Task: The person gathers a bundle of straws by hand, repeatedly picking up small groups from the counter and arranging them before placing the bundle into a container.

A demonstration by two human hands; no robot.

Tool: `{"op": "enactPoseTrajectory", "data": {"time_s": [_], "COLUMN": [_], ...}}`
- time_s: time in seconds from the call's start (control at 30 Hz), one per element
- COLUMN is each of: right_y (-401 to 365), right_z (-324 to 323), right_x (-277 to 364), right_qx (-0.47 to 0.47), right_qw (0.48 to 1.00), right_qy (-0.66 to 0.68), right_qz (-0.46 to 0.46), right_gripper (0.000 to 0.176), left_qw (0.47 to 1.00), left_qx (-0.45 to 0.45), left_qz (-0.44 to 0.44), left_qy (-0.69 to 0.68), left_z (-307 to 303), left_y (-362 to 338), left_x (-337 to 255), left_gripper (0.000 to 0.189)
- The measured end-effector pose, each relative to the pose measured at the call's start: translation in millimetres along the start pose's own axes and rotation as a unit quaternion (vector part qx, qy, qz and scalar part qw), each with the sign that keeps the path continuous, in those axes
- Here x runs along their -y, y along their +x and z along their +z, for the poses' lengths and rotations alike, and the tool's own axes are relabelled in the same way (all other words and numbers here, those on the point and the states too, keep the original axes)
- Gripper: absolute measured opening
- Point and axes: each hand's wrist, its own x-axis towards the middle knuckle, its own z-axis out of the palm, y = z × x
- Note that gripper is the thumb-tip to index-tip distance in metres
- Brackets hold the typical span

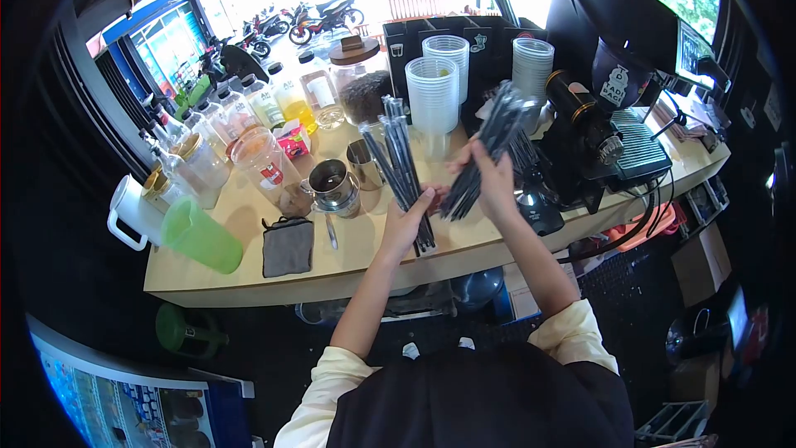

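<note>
My left hand (pixel 408 220) is closed round a bundle of black straws (pixel 401 168), which look wrapped in clear plastic and stand nearly upright above the counter. To the right, my right hand (pixel 491 176) grips a second bundle of black straws (pixel 501 123), tilted and slightly blurred. Stacks of clear plastic cups (pixel 432 95) stand just behind the two bundles. Left of my left hand are a metal pot (pixel 333 187) and a metal cup (pixel 363 164). A folded grey cloth (pixel 288 247) lies near the counter's front edge.
The wooden counter (pixel 249 275) holds a green jug (pixel 201 235), a clear pitcher (pixel 264 168), several bottles (pixel 294 104) and a lidded jar (pixel 359 87) on the left. A black grinder (pixel 580 112), a scale-like drip tray (pixel 640 143) and a monitor (pixel 609 17) stand right.
</note>
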Motion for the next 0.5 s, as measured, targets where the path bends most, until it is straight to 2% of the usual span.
{"op": "enactPoseTrajectory", "data": {"time_s": [0.03, 0.07, 0.13, 0.17, 0.23, 0.27, 0.33, 0.37, 0.43, 0.5], "right_y": [4, 8, 8, 6, 0, -1, -2, -3, -3, -4], "right_z": [-3, -6, -4, -1, 8, 10, 16, 16, 13, 11], "right_x": [7, 16, 30, 33, 34, 29, 20, 22, 18, 18], "right_qx": [-0.037, -0.014, 0.025, 0.025, 0.092, 0.092, 0.128, 0.113, 0.109, 0.104], "right_qw": [0.999, 1.0, 0.998, 0.998, 0.962, 0.962, 0.952, 0.953, 0.957, 0.961], "right_qy": [0.008, 0.019, -0.016, -0.016, -0.214, -0.214, -0.266, -0.248, -0.232, -0.216], "right_qz": [0.01, -0.001, 0.058, 0.059, 0.144, 0.143, 0.08, 0.133, 0.136, 0.14], "right_gripper": [0.012, 0.013, 0.018, 0.018, 0.022, 0.022, 0.02, 0.021, 0.021, 0.021], "left_qw": [0.998, 0.992, 0.995, 0.998, 0.998, 0.997, 0.996, 0.996, 0.996, 0.996], "left_qx": [0.011, 0.021, 0.007, 0.03, 0.054, 0.071, 0.087, 0.084, 0.08, 0.082], "left_qz": [-0.006, -0.013, -0.019, -0.019, -0.019, -0.009, 0.002, 0.002, 0.003, -0.04], "left_qy": [-0.062, -0.124, -0.095, -0.06, -0.024, -0.002, 0.022, 0.035, 0.048, -0.006], "left_z": [0, -1, -3, -4, -2, 1, 5, 7, 7, 5], "left_y": [-1, -3, -6, -6, -6, -7, -8, -9, -10, -10], "left_x": [-2, -4, -8, -9, -11, -13, -14, -13, -14, -15], "left_gripper": [0.025, 0.024, 0.023, 0.024, 0.026, 0.026, 0.026, 0.027, 0.028, 0.03]}}
